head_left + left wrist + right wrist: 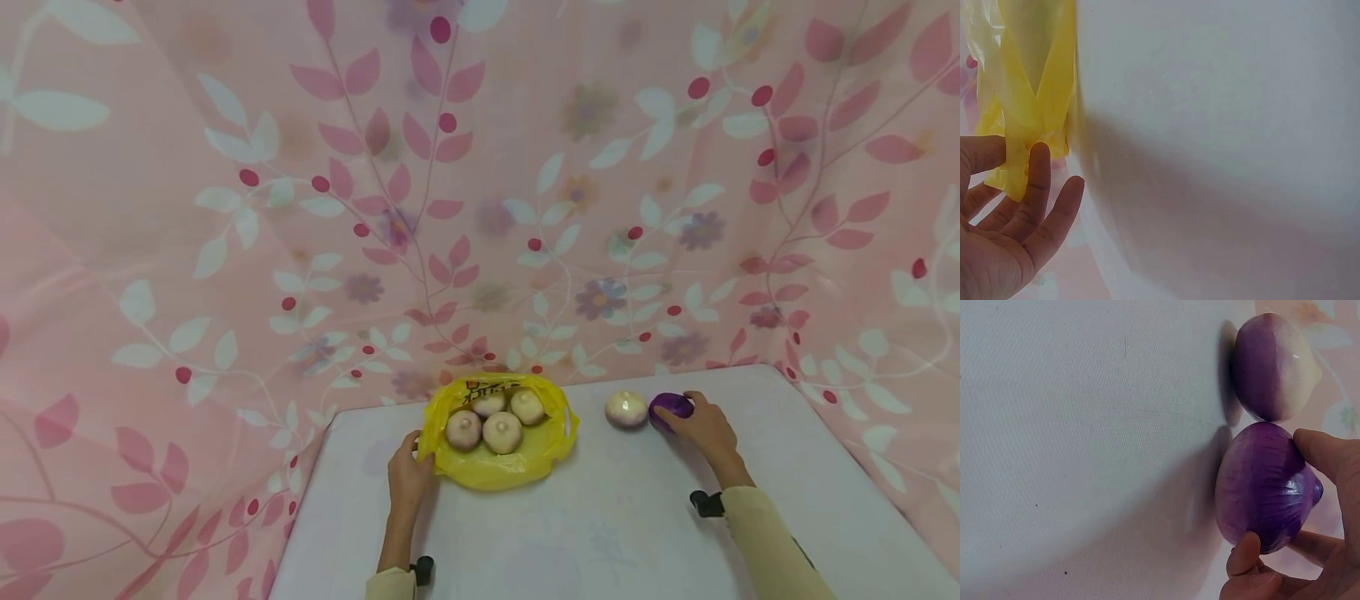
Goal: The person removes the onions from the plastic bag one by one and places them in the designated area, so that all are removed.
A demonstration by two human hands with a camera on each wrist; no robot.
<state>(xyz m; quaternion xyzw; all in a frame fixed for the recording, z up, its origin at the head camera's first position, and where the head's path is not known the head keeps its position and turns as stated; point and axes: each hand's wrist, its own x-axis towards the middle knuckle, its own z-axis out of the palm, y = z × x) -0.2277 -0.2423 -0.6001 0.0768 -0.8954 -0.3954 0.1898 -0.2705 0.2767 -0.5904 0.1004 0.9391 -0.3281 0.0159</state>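
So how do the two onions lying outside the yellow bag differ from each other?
The purple onion is deep purple all over, while the pale onion fades from purple to creamy white. The right hand grips the purple onion; nothing touches the pale onion. The pale onion lies nearer the yellow bag. Both are round, alike in size, and rest on the white table.

The right hand (703, 427) covered part of the purple onion (669, 407). The yellow bag (497, 433) hid its onions' undersides, and its printed lettering was unreadable.
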